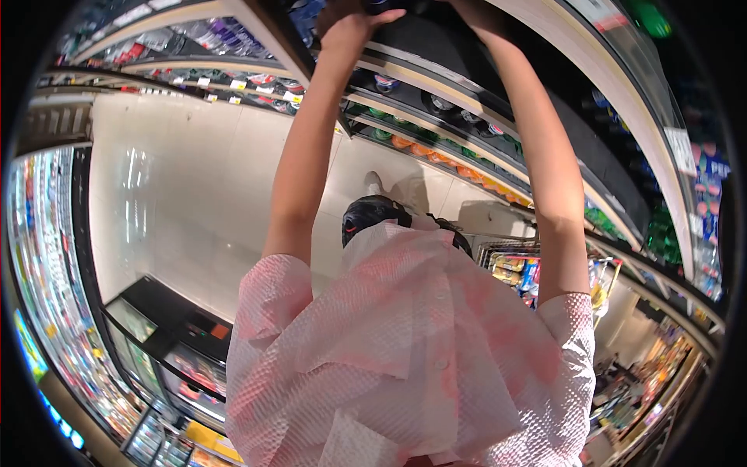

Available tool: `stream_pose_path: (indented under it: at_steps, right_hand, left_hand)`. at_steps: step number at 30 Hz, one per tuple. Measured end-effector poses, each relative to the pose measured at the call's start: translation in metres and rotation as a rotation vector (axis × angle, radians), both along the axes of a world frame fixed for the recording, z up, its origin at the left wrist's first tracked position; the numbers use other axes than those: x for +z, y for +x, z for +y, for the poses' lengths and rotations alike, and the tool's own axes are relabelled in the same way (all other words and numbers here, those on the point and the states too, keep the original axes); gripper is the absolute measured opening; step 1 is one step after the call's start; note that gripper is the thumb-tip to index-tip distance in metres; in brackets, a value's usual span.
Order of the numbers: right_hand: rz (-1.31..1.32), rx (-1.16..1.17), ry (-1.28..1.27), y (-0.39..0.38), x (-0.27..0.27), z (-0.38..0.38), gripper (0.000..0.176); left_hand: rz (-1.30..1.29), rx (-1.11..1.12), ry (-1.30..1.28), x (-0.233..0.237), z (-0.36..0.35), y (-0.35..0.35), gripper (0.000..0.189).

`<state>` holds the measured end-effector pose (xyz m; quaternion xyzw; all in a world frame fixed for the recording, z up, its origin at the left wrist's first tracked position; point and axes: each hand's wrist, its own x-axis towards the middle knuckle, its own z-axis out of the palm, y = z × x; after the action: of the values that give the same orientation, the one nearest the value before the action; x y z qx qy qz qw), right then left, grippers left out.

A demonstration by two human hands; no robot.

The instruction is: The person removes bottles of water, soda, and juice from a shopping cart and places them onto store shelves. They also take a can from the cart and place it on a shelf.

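Ahead, arms outstretched, left hand thumb-out

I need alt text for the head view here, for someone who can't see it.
A person in a pink-and-white shirt reaches both arms toward a dark store shelf, the left hand near the picture's top edge, the right arm cut off there. Bottles line lower shelves; a loaded shopping cart stands beside the person.

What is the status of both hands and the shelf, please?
Left hand at the dark shelf, grip unclear; right hand past picture's top edge. Shelf's far part cut off. Loaded cart by right elbow, seemingly not blocking.
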<state>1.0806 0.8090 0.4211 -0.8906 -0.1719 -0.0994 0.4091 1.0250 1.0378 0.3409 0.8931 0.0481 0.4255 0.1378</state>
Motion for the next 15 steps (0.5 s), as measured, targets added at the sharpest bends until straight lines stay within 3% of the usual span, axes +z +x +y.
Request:
stream_pose_path:
  at_steps: [4,5,6,7,8,9,12,14,15]
  right_hand:
    - [0.088,0.044,0.135,-0.052,0.000,-0.030,0.037]
    - [0.236,0.125,0.256,-0.072,-0.007,-0.054,0.052]
    - [0.016,0.195,0.319,-0.101,-0.005,-0.073,0.032]
    - [-0.041,0.226,0.452,-0.124,-0.018,-0.095,0.032]
    - [-0.035,0.249,0.518,-0.154,-0.023,-0.121,0.035]
    - [-0.028,0.198,0.474,-0.180,-0.041,-0.152,0.036]
    - [-0.052,-0.051,0.358,-0.268,-0.105,-0.260,0.019]
    - [0.055,-0.395,0.386,-0.335,-0.170,-0.337,0.018]
    - [0.149,-0.533,0.567,-0.371,-0.198,-0.371,0.015]
  left_hand:
    - [0.338,-0.012,0.105,0.017,0.003,-0.012,0.076]
    - [0.383,-0.029,0.126,0.031,-0.001,-0.019,0.075]
    - [0.419,-0.096,0.052,0.046,-0.005,-0.029,0.073]
    - [0.161,-0.255,-0.050,0.038,-0.001,-0.039,0.080]
    - [0.020,-0.224,-0.052,0.039,-0.007,-0.049,0.076]
    - [-0.063,-0.129,-0.025,0.028,-0.009,-0.057,0.067]
    - [-0.083,-0.156,-0.150,0.002,-0.039,-0.123,0.055]
    - [-0.029,-0.209,-0.306,-0.047,-0.065,-0.166,0.053]
    - [0.107,-0.168,-0.343,-0.074,-0.077,-0.193,0.053]
